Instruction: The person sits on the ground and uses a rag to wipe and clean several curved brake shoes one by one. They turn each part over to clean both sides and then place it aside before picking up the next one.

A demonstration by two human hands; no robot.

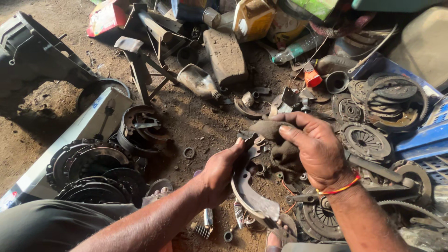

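While the left hand (219, 172) grips a curved metal brake shoe (249, 193) by its upper end, fingers wrapped around the inner edge and thumb pointing toward twelve o'clock, the right hand (317, 149) closes over a dirty brown rag (275, 144) and presses it against the top of the same shoe. A red and yellow thread band (338, 189) circles the right wrist. The shoe sits just below the middle of the view, its arc running down toward six o'clock, where its lower end nears a sandalled foot (275, 240).

At three o'clock from the hands lie several round clutch plates (366, 140), and beyond them, toward two o'clock, a stack of worn discs (394, 100) rests beside a blue plastic crate (427, 140). At nine o'clock a brake drum assembly (142, 126) sits on the dirt floor (200, 116), with dark clutch pressure plates (91, 163) toward eight o'clock, next to a long white box (84, 128). Near twelve o'clock stand a yellow plastic can (252, 18) and a grimy block (226, 56). A small metal ring (189, 152) lies on the dirt at ten o'clock, near the left hand.
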